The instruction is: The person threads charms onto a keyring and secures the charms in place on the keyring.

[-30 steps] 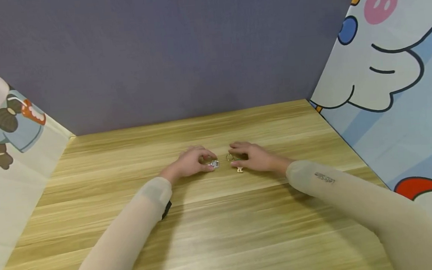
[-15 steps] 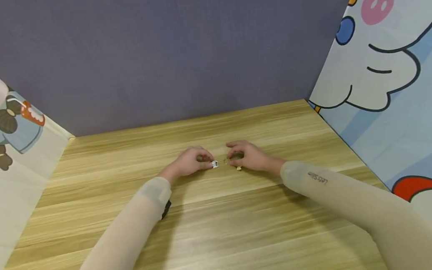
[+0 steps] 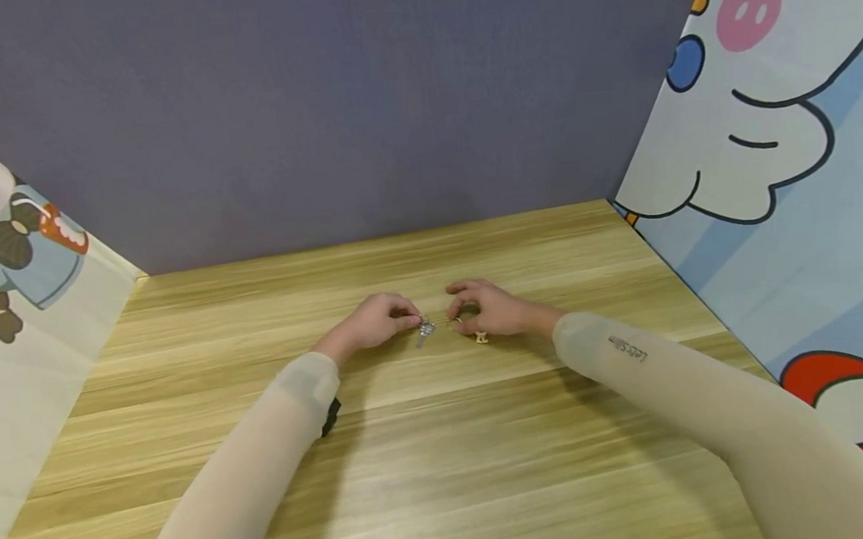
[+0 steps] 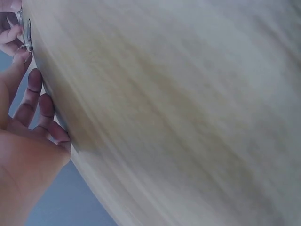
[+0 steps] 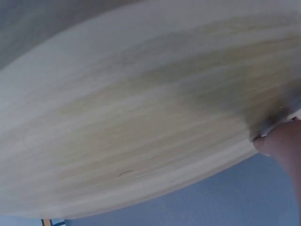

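Note:
My left hand (image 3: pixel 381 319) pinches a small silver key (image 3: pixel 423 333) at its top, between thumb and index finger; its narrow shaft points down toward my body. Facing it, my right hand (image 3: pixel 500 309) pinches a thin metal key ring (image 3: pixel 455 321) at the fingertips. A fine strand spans the short gap between ring and key. Below the right thumb, a small cream-coloured charm (image 3: pixel 481 338) shows on the table. In the left wrist view, a wire loop (image 4: pixel 25 47) sits at the left fingertips. The right wrist view shows only part of the right hand (image 5: pixel 282 141).
Both hands work low over a wood-grain table (image 3: pixel 430 470). A grey-purple panel (image 3: pixel 360 107) rises at the back edge. Cartoon-printed walls (image 3: pixel 799 260) flank the table on both sides. A black band (image 3: pixel 331 417) shows beside the left sleeve.
My right hand has moved left, toward the left hand. The silver piece has turned in the left fingers, so its shaft now shows pointing down.

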`<state>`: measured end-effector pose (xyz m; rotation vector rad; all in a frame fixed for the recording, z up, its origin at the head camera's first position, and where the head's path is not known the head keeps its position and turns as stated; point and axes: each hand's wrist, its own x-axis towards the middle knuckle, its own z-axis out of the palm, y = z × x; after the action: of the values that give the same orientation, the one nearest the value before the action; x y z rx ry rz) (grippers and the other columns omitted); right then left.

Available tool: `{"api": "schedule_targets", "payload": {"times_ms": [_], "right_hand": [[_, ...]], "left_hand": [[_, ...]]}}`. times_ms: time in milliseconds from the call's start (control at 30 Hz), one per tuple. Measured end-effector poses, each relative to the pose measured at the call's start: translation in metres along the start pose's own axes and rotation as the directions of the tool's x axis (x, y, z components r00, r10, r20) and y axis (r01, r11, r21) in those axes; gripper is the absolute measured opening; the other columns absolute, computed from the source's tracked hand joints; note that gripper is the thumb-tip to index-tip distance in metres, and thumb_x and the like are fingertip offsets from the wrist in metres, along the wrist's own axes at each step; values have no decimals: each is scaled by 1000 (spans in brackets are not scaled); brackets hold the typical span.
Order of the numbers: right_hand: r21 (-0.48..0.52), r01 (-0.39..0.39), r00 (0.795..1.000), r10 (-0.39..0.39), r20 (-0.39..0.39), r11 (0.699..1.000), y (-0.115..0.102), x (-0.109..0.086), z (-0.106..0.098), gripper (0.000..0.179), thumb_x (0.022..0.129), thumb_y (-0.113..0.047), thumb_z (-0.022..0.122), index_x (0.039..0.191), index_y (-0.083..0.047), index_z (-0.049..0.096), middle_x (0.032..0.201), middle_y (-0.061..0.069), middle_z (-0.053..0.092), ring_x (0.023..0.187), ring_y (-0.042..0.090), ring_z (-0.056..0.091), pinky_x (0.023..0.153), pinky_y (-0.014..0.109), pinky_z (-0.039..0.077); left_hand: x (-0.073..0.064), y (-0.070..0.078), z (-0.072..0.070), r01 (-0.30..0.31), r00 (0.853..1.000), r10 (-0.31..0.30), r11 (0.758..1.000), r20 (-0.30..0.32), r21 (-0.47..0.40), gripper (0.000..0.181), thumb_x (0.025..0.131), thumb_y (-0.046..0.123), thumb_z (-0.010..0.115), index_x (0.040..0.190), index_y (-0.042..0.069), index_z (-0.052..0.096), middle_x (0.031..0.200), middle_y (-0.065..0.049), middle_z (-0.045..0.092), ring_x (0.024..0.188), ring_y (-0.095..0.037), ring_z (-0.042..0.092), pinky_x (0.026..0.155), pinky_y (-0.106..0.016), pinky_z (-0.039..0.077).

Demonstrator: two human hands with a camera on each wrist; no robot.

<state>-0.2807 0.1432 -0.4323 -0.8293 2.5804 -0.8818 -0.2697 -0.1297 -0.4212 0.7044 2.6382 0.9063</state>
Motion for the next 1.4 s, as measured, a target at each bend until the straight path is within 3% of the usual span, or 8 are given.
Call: {"api": "schedule_targets", "payload": {"times_ms": [233,367,533,700,800,1100,1300,1400], "right_hand": [[86,-12,1000,12,5,996,-3,-4,-2,14,98,-25,78,92,-14,70,162,13,49,155,41,39,126,59,37],[180,-43,999,40,22,983,-11,-7,-13,17,104,-27,71,99,-11,73,148,11,65,141,36,58,118,54,48],[389,-75,997,78,6,918,-28,-10,-35,24,110,-28,61,114,-5,69,117,10,78,115,25,74,114,53,52],[539,-37,992,97,-83,841,-46,-14,-49,21,112,-24,57,115,-4,63,88,6,67,91,23,71,106,51,57],[553,-15,987,101,-125,833,-53,-17,-52,20,111,-22,59,111,-2,63,79,4,61,81,23,67,101,51,60],[501,-43,965,166,-203,864,-66,-20,-49,20,104,-24,71,102,-4,72,84,4,74,83,24,73,85,41,63],[553,-38,980,138,-140,832,-74,-21,-51,21,103,-18,72,106,3,72,93,14,79,82,18,77,83,33,65],[542,-59,985,137,-103,838,-75,-22,-51,24,104,-24,71,104,1,71,92,13,78,83,20,76,82,34,65]], "left_hand": [[-3,2,-3,24,1000,-24,998,4,-56,21,109,26,63,113,13,78,115,-4,77,108,-20,68,98,-41,54],[-8,9,-10,36,999,-36,993,3,-108,24,110,30,60,117,13,76,116,-5,73,103,-20,65,87,-36,54],[-14,25,-23,-2,999,-5,990,-49,-139,30,110,30,59,125,8,74,115,-11,73,99,-25,65,79,-35,55],[-20,43,-35,-47,989,16,975,-144,-219,24,109,22,63,116,4,75,107,-22,75,96,-43,71,81,-51,61],[-23,50,-39,-45,983,-6,960,-183,-277,20,109,20,63,112,5,75,103,-20,76,93,-43,74,83,-54,62],[-31,56,-39,-59,978,-16,934,-207,-351,14,105,15,69,109,3,75,103,-22,78,87,-30,77,74,-34,64],[-33,56,-40,-59,978,-23,923,-207,-379,14,101,8,72,112,-1,76,104,-21,78,86,-28,76,75,-32,64],[-34,58,-41,-57,978,-21,930,-207,-362,16,104,14,70,111,2,77,100,-18,78,88,-33,75,75,-33,63]]}}
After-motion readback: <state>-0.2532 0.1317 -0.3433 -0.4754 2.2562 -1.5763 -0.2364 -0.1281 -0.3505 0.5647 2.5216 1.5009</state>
